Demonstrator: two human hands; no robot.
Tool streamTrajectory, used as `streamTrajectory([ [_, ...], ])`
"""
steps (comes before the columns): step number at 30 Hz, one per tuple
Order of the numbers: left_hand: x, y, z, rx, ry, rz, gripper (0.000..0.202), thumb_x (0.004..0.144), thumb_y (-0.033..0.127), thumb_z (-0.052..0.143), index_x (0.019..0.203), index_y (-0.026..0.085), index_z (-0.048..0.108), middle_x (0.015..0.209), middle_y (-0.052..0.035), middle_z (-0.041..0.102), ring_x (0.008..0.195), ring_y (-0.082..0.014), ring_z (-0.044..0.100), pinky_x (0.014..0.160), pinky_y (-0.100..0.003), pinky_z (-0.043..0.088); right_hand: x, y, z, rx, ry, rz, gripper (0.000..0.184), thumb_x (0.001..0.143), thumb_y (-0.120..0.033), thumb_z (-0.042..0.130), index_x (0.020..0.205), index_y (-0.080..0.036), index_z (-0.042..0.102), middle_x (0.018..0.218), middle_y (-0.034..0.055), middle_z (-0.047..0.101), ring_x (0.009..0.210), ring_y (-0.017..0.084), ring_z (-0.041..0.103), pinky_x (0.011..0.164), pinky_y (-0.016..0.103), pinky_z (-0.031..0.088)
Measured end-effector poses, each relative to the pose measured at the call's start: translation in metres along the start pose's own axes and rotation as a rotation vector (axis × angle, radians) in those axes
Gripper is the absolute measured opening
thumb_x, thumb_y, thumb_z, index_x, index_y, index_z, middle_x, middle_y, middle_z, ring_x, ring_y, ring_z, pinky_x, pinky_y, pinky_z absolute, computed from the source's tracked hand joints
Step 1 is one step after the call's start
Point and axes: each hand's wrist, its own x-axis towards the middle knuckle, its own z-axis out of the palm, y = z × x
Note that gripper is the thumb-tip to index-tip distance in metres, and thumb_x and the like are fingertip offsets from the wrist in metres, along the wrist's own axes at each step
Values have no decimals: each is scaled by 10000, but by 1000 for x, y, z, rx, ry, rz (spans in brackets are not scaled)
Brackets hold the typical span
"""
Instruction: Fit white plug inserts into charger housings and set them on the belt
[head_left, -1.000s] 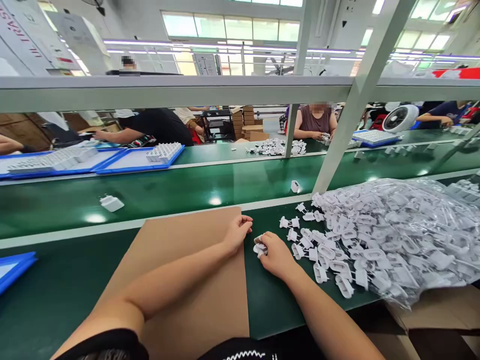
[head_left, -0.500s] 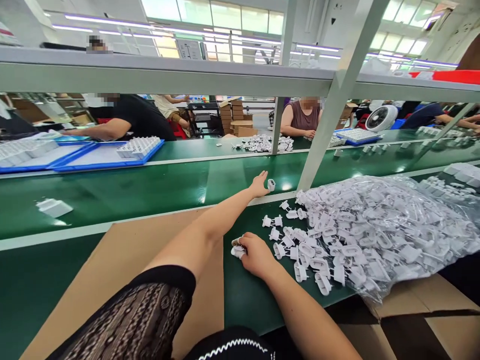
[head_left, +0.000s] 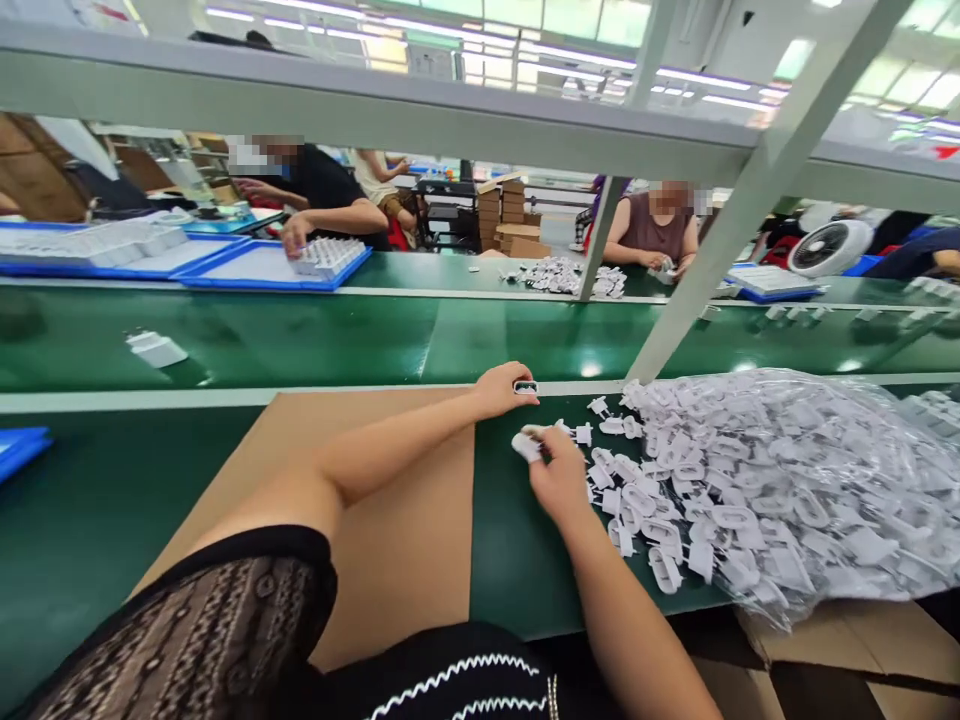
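Observation:
My left hand (head_left: 498, 390) is closed around a small white charger housing (head_left: 526, 387), its dark oval opening facing me, above the near edge of the green belt. Close by on the right, my right hand (head_left: 561, 474) is closed on a white plug piece (head_left: 528, 446); the fingers partly cover it, and I cannot tell whether it holds more than one. The two hands are apart. Beside my right hand lie many loose white plug pieces with pins (head_left: 636, 500), spilling from a clear plastic bag (head_left: 810, 490).
A cardboard sheet (head_left: 405, 520) lies under my left forearm. On the green belt (head_left: 360, 340) rests a white plug adapter (head_left: 156, 348). A slanted metal post (head_left: 697, 270) rises behind the bag. Co-workers sit across, near blue trays (head_left: 274, 268) and a white heap of parts (head_left: 562, 275).
My left hand has closed on the white housing and drawn it back from the belt. My right hand has come up toward it with its plug piece. The view has shifted.

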Motion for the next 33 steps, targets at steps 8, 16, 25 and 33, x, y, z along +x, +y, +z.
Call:
streamTrajectory([
  [8,-152,26,-12,-171,8,-25,385,724,485,877,916,199,705,883,-15,705,794,-176,632,718,-287,460,9,-3,6,685,15,465,508,657,-407,876,1106,-207,751,1038,59,782,957,218,726,909,387,579],
  [16,-165,14,-4,-483,-60,-64,371,685,377,905,956,175,752,918,-42,729,845,-189,642,756,-294,496,-1,-11,8,334,-9,242,367,782,-406,810,1094,-224,748,1034,63,783,934,220,718,912,418,587],
  [25,-166,21,-13,-433,-42,-70,261,721,383,869,799,174,733,802,-20,681,829,-193,597,709,-282,428,-12,-29,8,-230,-147,-320,286,964,-241,534,1190,-262,708,1003,69,746,961,245,675,866,422,568],
  [33,-165,19,-13,-448,-38,-72,265,714,412,844,746,181,718,788,-19,678,828,-199,601,732,-293,436,-10,-32,10,-340,-256,-325,332,907,-138,506,1155,-240,702,998,86,725,983,279,626,888,448,533],
])
